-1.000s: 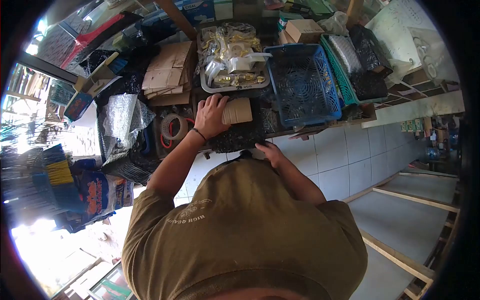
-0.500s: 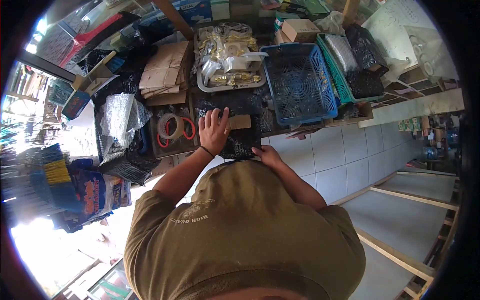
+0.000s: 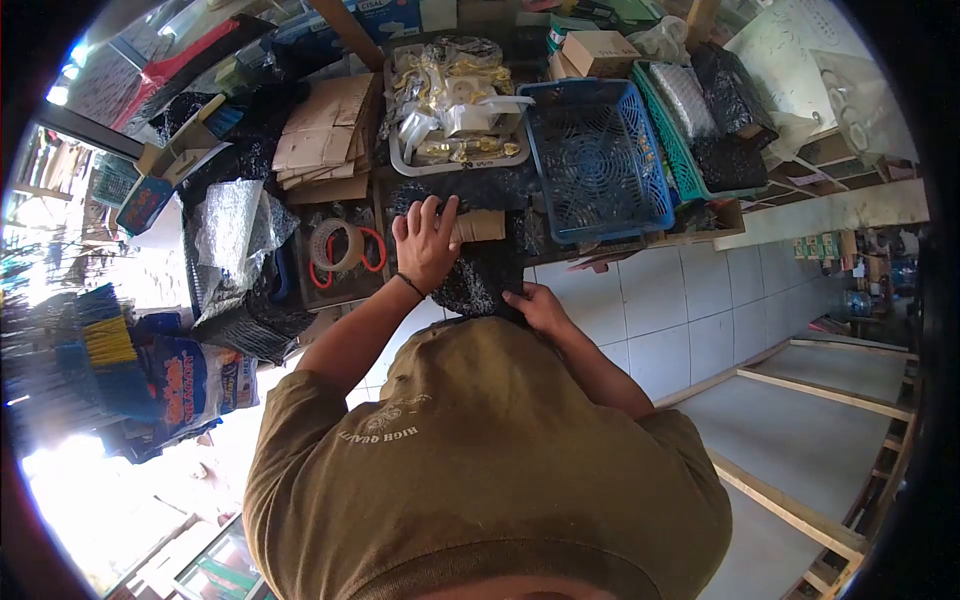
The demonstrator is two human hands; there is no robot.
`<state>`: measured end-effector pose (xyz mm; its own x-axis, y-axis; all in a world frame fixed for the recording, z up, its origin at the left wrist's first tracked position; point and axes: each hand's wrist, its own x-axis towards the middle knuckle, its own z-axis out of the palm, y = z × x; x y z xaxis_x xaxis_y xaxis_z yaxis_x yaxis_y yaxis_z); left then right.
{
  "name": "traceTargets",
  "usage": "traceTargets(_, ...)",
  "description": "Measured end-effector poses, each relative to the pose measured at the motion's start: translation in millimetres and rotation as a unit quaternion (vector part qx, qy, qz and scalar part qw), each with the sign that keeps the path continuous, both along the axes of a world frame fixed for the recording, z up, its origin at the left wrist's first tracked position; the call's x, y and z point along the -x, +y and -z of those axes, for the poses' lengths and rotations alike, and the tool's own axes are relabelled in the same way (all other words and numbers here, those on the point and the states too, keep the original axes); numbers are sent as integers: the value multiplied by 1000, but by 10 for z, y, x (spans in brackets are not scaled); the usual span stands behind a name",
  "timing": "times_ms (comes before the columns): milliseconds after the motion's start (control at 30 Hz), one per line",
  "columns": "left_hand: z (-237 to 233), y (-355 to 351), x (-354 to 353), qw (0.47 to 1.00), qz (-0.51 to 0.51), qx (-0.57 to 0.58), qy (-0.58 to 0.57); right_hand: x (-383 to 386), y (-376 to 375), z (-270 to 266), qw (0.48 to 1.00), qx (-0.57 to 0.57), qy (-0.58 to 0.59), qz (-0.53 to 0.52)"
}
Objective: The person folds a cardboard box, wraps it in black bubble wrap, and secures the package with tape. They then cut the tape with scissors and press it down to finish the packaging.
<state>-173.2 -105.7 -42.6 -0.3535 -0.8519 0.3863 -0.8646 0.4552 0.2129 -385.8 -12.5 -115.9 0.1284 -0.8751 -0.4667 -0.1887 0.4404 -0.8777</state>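
Observation:
My left hand (image 3: 425, 243) lies with its fingers stretched out over the left end of a small brown cardboard piece (image 3: 482, 226). Black bubble wrap (image 3: 470, 285) spreads under and in front of the cardboard, over the table's near edge toward my body. At its near right corner, my right hand (image 3: 540, 308) pinches the wrap with the thumb on top; the other fingers are partly hidden. To the left of my left hand lie a roll of tape (image 3: 338, 246) and red scissors handles (image 3: 373, 250).
Behind my hands stands a white tray (image 3: 460, 162) of brass-coloured fittings. Right of it are a blue plastic basket (image 3: 598, 237) and a green basket (image 3: 690, 165). Flattened cardboard (image 3: 318, 140) is stacked at the back left, with clear bubble wrap (image 3: 232, 230) nearer.
The cardboard piece and my left hand have shifted slightly away from my body, and more of the cardboard shows. My right hand stays at the wrap's corner.

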Motion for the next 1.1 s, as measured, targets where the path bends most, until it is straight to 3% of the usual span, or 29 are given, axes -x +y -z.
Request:
traceTargets(167,122,33,36,998,-28,43,-34,22,2,-30,999,-9,48,-2)
traceTargets(333,189,39,107,997,-36,44,-43,42,-17,-152,979,-25,200,18)
traceTargets(433,272,61,136,996,-24,76,-31,54,15,-90,976,28,211,44)
traceTargets(667,484,129,151,991,8,129,-37,54,150,21,969,20,228,90)
traceTargets(733,489,190,150,994,13,109,-29,28,195,-35,935,98,313,132)
traceTargets(767,470,219,152,996,18,90,-21,7,177,-88,936,98,312,130)
traceTargets(833,419,249,167,998,12,68,-5,-38,115,-254,911,203,312,179)
traceTargets(967,265,335,122,997,23,-28,65,-131,-277,-668,893,303,307,134)
traceTargets(1033,243,355,66,996,35,-39,78,-218,-529,-805,810,455,357,99)
traceTargets(1100,204,361,11,994,46,-50,89,-356,-707,-942,792,459,394,73)
